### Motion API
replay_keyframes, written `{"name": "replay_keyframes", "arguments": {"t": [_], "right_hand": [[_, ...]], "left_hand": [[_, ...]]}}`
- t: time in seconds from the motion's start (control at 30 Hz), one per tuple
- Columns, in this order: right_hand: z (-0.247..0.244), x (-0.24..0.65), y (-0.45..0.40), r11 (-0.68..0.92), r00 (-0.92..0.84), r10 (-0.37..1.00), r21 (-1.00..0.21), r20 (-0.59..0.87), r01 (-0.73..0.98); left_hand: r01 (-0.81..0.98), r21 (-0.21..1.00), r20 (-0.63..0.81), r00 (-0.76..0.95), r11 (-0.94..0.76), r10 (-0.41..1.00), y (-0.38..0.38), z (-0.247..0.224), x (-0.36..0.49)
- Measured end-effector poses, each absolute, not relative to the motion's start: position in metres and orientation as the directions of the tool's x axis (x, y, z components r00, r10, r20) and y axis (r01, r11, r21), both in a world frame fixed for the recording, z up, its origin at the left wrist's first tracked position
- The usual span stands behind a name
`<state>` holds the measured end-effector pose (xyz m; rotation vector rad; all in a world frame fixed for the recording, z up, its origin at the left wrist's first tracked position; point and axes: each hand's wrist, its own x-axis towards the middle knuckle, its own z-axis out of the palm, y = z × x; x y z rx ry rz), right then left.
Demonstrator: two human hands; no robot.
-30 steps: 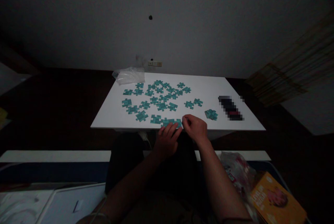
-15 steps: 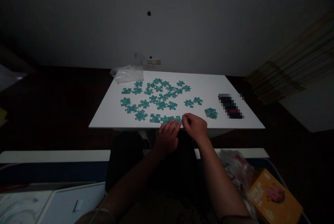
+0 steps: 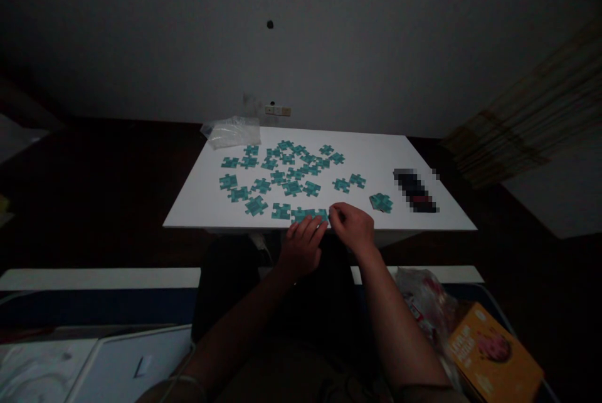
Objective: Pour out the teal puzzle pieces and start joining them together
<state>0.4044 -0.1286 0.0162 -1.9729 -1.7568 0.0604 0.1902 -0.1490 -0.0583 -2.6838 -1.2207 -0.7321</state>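
Near the front edge of the white table (image 3: 197, 202), a short strip of joined teal puzzle pieces (image 3: 298, 213) lies flat. The fingers of my left hand (image 3: 303, 243) rest outstretched on its lower edge. At the strip's right end my right hand (image 3: 352, 226) is closed, thumb and index finger pressed together; what they may hold is too small to make out. A separate piece (image 3: 281, 211) lies just left of the strip. Several loose teal pieces (image 3: 292, 188) are spread behind my hands, and a small stack of pieces (image 3: 380, 202) sits to the right.
A clear plastic bag (image 3: 232, 133) lies at the table's back left corner. A dark, pixelated object (image 3: 414, 190) is on the right side. Below right are an orange box (image 3: 493, 353) and a crumpled plastic bag (image 3: 423, 303). A wall stands behind the table.
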Motion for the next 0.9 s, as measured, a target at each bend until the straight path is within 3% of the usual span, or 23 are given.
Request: {"name": "replay_keyframes", "arguments": {"t": [0.2, 0.63, 0.9], "right_hand": [[0.014, 0.407, -0.128, -0.044, 0.163, 0.945, -0.385, 0.284, 0.922], [0.016, 0.405, -0.128, -0.056, 0.170, 0.948, -0.384, 0.270, 0.921], [0.026, 0.404, -0.131, -0.053, 0.166, 0.959, -0.432, 0.228, 0.901]], "left_hand": [[0.746, 0.149, 0.452, 0.532, -0.649, 0.716, -0.151, -0.057, 0.196], [0.722, 0.084, 0.415, 0.601, -0.687, 0.683, -0.150, -0.045, 0.204], [0.676, 0.205, 0.355, 0.622, -0.707, 0.698, -0.150, -0.037, 0.206]]}}
